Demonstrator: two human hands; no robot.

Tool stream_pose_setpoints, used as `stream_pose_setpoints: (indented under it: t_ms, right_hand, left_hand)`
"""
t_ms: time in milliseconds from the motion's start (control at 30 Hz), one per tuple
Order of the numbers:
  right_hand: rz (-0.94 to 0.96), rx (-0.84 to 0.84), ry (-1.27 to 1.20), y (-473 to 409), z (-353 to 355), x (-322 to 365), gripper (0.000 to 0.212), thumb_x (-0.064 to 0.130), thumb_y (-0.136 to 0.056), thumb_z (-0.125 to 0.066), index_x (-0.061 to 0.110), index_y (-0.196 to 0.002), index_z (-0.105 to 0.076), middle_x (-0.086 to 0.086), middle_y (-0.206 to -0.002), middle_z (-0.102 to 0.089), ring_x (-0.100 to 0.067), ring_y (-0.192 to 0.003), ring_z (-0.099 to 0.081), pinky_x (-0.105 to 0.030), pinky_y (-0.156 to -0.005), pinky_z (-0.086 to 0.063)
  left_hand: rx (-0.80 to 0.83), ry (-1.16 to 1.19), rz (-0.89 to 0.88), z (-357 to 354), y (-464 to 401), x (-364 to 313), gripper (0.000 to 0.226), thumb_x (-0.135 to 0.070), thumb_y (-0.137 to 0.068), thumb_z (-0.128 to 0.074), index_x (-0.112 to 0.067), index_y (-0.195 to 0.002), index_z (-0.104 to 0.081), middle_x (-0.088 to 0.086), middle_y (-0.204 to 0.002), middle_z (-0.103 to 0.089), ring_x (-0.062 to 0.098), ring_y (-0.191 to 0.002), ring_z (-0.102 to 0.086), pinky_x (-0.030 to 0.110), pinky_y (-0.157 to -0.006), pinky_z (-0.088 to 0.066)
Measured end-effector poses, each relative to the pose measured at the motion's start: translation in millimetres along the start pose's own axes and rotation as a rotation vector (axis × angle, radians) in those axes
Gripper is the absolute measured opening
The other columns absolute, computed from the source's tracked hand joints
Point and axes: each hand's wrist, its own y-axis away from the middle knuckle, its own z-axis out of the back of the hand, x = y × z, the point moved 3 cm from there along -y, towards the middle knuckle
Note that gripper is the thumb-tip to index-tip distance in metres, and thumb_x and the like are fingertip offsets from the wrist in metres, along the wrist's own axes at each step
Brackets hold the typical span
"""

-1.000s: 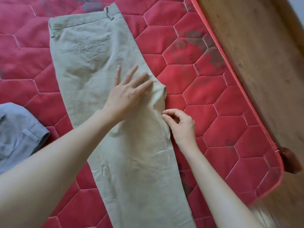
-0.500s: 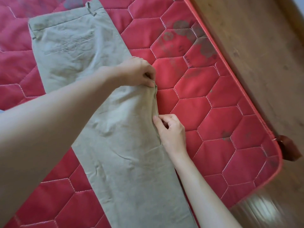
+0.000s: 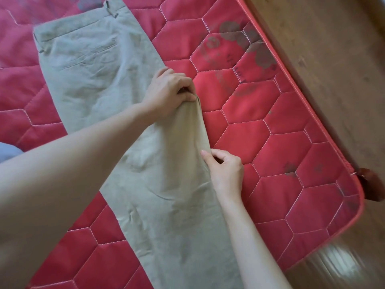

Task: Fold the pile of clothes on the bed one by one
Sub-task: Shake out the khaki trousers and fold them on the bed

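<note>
- The step in hand, as I judge it, is the tidying of the crotch point of the long khaki cotton trousers, which lie already folded leg upon leg on the red quilted bed cover with hexagon stitching.
- The left hand has its fingers curled and pinching the pointed edge of the cloth; this edge rises a little from the bed just under the fingertips.
- The right hand is lower on the same edge, its thumb and first finger closed on the seam, the other fingers bent beside it (how much cloth is inside the pinch I cannot tell).
- Between the two hands the edge of the trousers makes a raised ridge, not flat.
- The next move probably calls for turning this point inward over the seat, so that the side becomes one straight line, and then pressing it flat. Both pinches must go together, or the under layer may slip.
- Beyond the left fingers, the waistband with belt loops and a back welt pocket lies flat; the fabric is wrinkled, mostly near the pocket and below the right wrist.
- The leg end runs out of view at the bottom.
- Behind the left forearm a small part of a grey-blue garment waits on the bed.
</note>
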Motion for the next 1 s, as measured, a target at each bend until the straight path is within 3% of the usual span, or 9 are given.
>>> stream_pose_setpoints:
  t_ms: [100, 200, 267, 400, 533, 633, 700, 833, 1000]
  right_hand:
    - [-0.001, -0.104, 0.077, 0.6, 0.0, -3.4, 0.009, 0.029, -0.084, -0.070, 0.021, -0.086, -0.075, 0.004, -0.079, -0.068, -0.017, -0.069, -0.055, -0.031, -0.068, -0.039]
    - [0.062, -0.167, 0.191, 6.8, -7.8, 0.9, 0.011, 0.025, -0.086, -0.068, 0.019, -0.094, -0.072, 0.003, -0.093, -0.065, -0.021, -0.087, -0.058, -0.025, -0.065, -0.027]
    - [0.187, -0.220, 0.247, 12.7, -11.8, 9.3, 0.022, 0.014, -0.084, -0.069, 0.014, -0.106, -0.069, 0.000, -0.108, -0.061, -0.023, -0.102, -0.056, -0.021, -0.076, -0.033]
    - [0.610, -0.304, 0.386, 9.9, -24.4, 43.4, 0.044, -0.004, -0.082, -0.062, 0.004, -0.125, -0.060, -0.013, -0.130, -0.057, -0.030, -0.124, -0.051, -0.039, -0.106, -0.039]
    - [0.960, -0.031, 0.620, -6.0, -77.0, 75.7, 0.045, 0.018, -0.095, -0.048, 0.011, -0.140, -0.048, -0.008, -0.149, -0.042, -0.026, -0.142, -0.033, -0.047, -0.117, -0.024]
    - [0.934, 0.122, 0.929, -42.4, -93.2, 61.0, 0.055, 0.043, -0.102, -0.024, 0.022, -0.153, -0.019, -0.001, -0.161, -0.015, -0.018, -0.149, -0.008, -0.044, -0.120, -0.001]
    - [0.821, 0.049, 0.937, -67.2, -75.2, 44.1, 0.057, 0.047, -0.102, -0.022, 0.025, -0.154, -0.012, 0.001, -0.163, -0.007, -0.019, -0.150, -0.002, -0.047, -0.119, 0.003]
    - [0.610, -0.099, 0.972, -88.8, -34.2, 25.5, 0.057, 0.046, -0.103, -0.019, 0.024, -0.155, -0.008, -0.002, -0.163, -0.005, -0.021, -0.150, -0.003, -0.046, -0.120, -0.002]
    - [0.622, 0.147, 0.679, -51.0, -9.9, 1.3, 0.051, 0.038, -0.104, -0.025, 0.022, -0.153, -0.021, -0.001, -0.162, -0.008, -0.016, -0.150, 0.001, -0.034, -0.120, 0.006]
  left_hand:
    - [-0.071, -0.102, 0.032, -8.2, 9.9, 0.6, 0.017, -0.033, -0.086, -0.064, -0.017, -0.088, -0.070, -0.002, -0.088, -0.065, 0.024, -0.091, -0.051, 0.030, -0.100, -0.023]
    - [-0.122, -0.168, 0.061, -11.1, 16.3, -5.4, 0.025, -0.036, -0.089, -0.060, -0.014, -0.096, -0.070, 0.005, -0.098, -0.063, 0.027, -0.100, -0.052, 0.033, -0.107, -0.021]
    - [-0.172, -0.162, 0.135, -7.0, 24.7, -8.2, 0.030, -0.033, -0.090, -0.056, -0.012, -0.109, -0.066, 0.007, -0.118, -0.059, 0.028, -0.117, -0.049, 0.040, -0.115, -0.014]
    - [-0.306, -0.173, 0.297, 2.0, 76.2, -9.4, 0.041, -0.016, -0.098, -0.041, -0.008, -0.138, -0.049, 0.012, -0.148, -0.042, 0.028, -0.142, -0.031, 0.049, -0.118, -0.010]
    - [-0.100, -0.225, 0.414, -9.9, 125.9, 0.5, 0.054, -0.031, -0.098, -0.024, -0.015, -0.150, -0.030, 0.009, -0.158, -0.023, 0.026, -0.147, -0.014, 0.056, -0.116, -0.002]
    - [-0.056, -0.316, 0.474, -16.7, 134.3, 12.3, 0.059, -0.036, -0.095, -0.021, -0.023, -0.152, -0.023, 0.005, -0.160, -0.017, 0.024, -0.148, -0.009, 0.060, -0.114, 0.001]
    - [-0.047, -0.345, 0.498, -20.6, 135.7, 16.3, 0.059, -0.037, -0.094, -0.023, -0.027, -0.153, -0.019, 0.003, -0.161, -0.013, 0.022, -0.149, -0.005, 0.060, -0.113, 0.003]
    - [-0.005, -0.337, 0.514, -21.2, 135.7, 19.5, 0.060, -0.040, -0.096, -0.019, -0.029, -0.153, -0.008, 0.000, -0.162, -0.004, 0.020, -0.149, 0.004, 0.060, -0.114, 0.005]
    - [0.040, -0.273, 0.575, -21.4, 154.9, 11.7, 0.058, -0.043, -0.100, -0.021, -0.029, -0.154, -0.005, 0.003, -0.162, 0.005, 0.023, -0.148, 0.011, 0.058, -0.112, 0.013]
